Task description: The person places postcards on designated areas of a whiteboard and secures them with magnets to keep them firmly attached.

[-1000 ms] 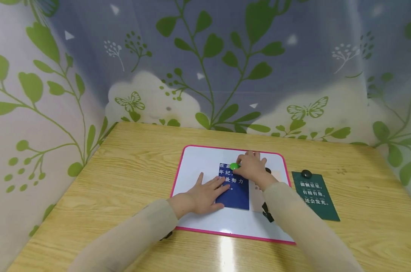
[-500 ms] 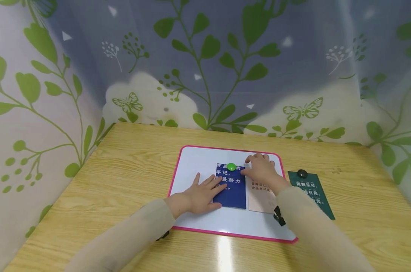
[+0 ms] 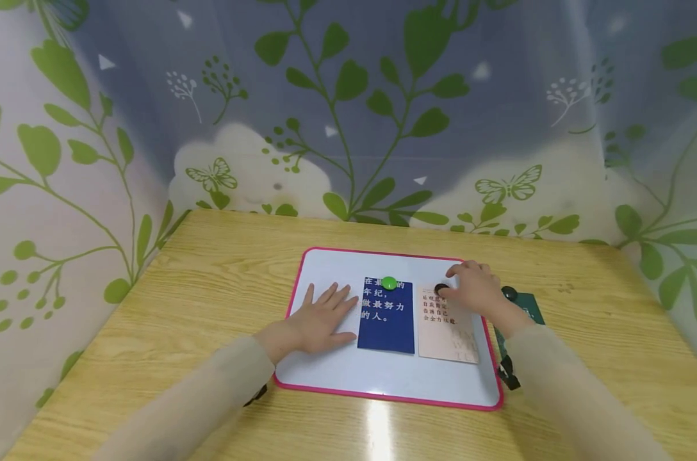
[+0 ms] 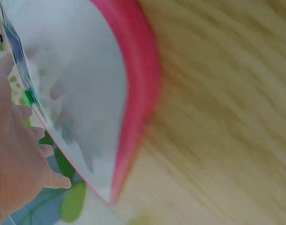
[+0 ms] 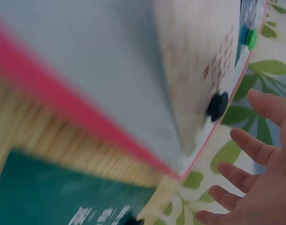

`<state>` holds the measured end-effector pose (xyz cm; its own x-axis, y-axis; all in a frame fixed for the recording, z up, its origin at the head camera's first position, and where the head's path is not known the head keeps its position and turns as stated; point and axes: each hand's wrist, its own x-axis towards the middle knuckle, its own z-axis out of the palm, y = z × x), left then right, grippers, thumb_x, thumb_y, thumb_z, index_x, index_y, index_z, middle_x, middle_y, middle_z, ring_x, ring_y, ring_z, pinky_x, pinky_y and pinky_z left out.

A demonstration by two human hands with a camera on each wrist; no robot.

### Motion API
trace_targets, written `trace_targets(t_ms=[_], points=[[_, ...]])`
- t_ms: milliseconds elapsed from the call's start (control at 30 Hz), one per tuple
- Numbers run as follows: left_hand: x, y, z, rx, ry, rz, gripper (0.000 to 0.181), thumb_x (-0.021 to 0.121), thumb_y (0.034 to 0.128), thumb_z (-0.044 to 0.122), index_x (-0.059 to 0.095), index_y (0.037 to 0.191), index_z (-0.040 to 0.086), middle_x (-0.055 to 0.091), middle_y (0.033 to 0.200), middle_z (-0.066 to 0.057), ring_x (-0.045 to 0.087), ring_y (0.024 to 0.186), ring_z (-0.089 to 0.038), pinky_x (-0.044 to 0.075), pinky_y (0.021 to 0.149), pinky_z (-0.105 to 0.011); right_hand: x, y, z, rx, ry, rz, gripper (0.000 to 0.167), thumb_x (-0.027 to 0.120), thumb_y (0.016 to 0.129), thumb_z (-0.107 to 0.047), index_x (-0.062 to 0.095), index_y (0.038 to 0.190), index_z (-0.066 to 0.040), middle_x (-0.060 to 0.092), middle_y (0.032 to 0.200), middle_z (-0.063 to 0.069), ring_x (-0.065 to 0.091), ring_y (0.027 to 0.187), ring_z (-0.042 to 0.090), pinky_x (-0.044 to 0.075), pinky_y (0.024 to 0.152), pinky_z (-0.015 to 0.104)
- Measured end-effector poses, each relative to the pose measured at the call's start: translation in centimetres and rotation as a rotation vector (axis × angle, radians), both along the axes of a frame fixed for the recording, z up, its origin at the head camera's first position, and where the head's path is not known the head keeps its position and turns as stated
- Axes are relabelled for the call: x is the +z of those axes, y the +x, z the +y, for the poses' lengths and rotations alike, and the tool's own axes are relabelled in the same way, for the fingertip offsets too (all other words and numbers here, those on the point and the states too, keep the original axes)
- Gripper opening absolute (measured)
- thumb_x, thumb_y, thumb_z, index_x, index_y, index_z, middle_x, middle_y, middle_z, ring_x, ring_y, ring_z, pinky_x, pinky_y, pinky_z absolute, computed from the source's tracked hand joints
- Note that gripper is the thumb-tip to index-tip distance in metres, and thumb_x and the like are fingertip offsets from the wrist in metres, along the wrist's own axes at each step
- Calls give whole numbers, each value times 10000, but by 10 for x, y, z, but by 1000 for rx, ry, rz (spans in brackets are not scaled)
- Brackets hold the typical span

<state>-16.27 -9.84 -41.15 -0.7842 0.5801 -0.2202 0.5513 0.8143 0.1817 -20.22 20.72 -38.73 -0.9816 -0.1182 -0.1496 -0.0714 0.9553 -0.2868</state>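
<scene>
A white magnetic whiteboard point(image 3: 337, 378) with a pink rim lies on the table. On it, a dark blue card point(image 3: 385, 336) with white writing sits under a round green magnet point(image 3: 389, 283). Beside that, a pale pink card point(image 3: 443, 344) has a round black magnet point(image 3: 441, 289) near its top. My left hand point(image 3: 318, 324) is spread over the board's left side, just left of the blue card. Over the pink card's upper right is my right hand point(image 3: 476, 289), its thumb close to the black magnet; in the right wrist view the fingers point(image 5: 255, 146) are spread and hold nothing.
Right of the board lies a dark green card point(image 5: 63, 187) with another black magnet point(image 3: 509, 294), partly hidden by my right arm. The wood-grain table point(image 3: 227, 275) extends around the board. A leaf-patterned curtain point(image 3: 302, 141) stands behind it.
My right hand has let go of the green magnet, which stays on the blue card, and moved right to the pink card. My left hand has shifted left off the blue card, uncovering its writing.
</scene>
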Motion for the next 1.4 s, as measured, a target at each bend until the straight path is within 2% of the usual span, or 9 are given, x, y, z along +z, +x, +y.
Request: trace_targets(t_ms=[167, 433, 600, 700, 800, 900, 1067, 1167, 1400], points=[[3, -5, -18, 59, 12, 8, 737, 434, 929, 536, 217, 1497, 119, 126, 1577, -126, 56, 1457, -346, 6, 1109, -642, 1, 3, 22, 8, -16, 8, 461, 604, 888, -308, 548, 1225, 3, 377, 1363, 323, 289, 1222, 551, 284, 901, 686], [-1, -18, -48, 138, 33, 30, 761, 465, 924, 514, 219, 1488, 67, 109, 1567, -186, 47, 1442, -404, 14, 1074, -693, -2, 5, 62, -24, -20, 0, 520, 594, 891, -324, 505, 1247, 44, 354, 1328, 363, 247, 1192, 590, 270, 884, 707], [-4, -22, -67, 183, 37, 41, 765, 484, 919, 498, 237, 1477, 37, 126, 1557, -212, 75, 1431, -432, 24, 1057, -713, -3, 8, 87, -31, -29, -26, 537, 595, 893, -330, 489, 1248, 59, 318, 1319, 392, 231, 1173, 618, 275, 869, 720], [-5, -23, -75, 202, 47, 24, 758, 489, 921, 485, 251, 1468, 18, 147, 1550, -221, 83, 1421, -451, 35, 1044, -727, -4, 10, 101, -18, -10, -24, 546, 605, 882, -322, 492, 1225, 88, 348, 1284, 413, 273, 1142, 616, 289, 868, 713], [-6, -23, -79, 223, 35, -7, 756, 471, 929, 488, 235, 1475, 22, 139, 1555, -210, 63, 1425, -447, 26, 1047, -723, -7, 10, 114, 9, 17, -30, 596, 640, 849, -330, 490, 1213, 118, 398, 1245, 420, 327, 1120, 592, 287, 899, 699], [-6, -22, -81, 233, 28, -22, 751, 455, 935, 492, 227, 1478, 27, 139, 1556, -207, 58, 1424, -449, 23, 1045, -724, -11, 9, 126, 41, 41, -66, 743, 709, 782, -387, 454, 1241, 138, 415, 1232, 426, 339, 1122, 581, 256, 936, 696], [-5, -22, -79, 231, 32, -26, 746, 451, 936, 498, 234, 1478, 33, 146, 1556, -202, 66, 1424, -449, 28, 1042, -727, -14, 11, 139, 31, 48, -178, 982, 785, 672, -479, 348, 1306, 130, 312, 1265, 463, 259, 1143, 633, 238, 938, 728], [-5, -23, -79, 235, 30, -32, 747, 451, 936, 499, 229, 1481, 39, 143, 1558, -199, 60, 1427, -443, 23, 1046, -723, -13, 13, 140, 11, 36, -208, 999, 790, 658, -493, 329, 1309, 107, 263, 1271, 469, 226, 1142, 644, 239, 922, 745], [-4, -21, -77, 244, 31, -36, 743, 439, 941, 498, 215, 1486, 46, 144, 1556, -203, 56, 1430, -436, 20, 1051, -718, -4, 11, 138, 1, 60, -217, 944, 812, 630, -490, 358, 1244, 66, 292, 1200, 460, 255, 1085, 605, 272, 910, 725]])
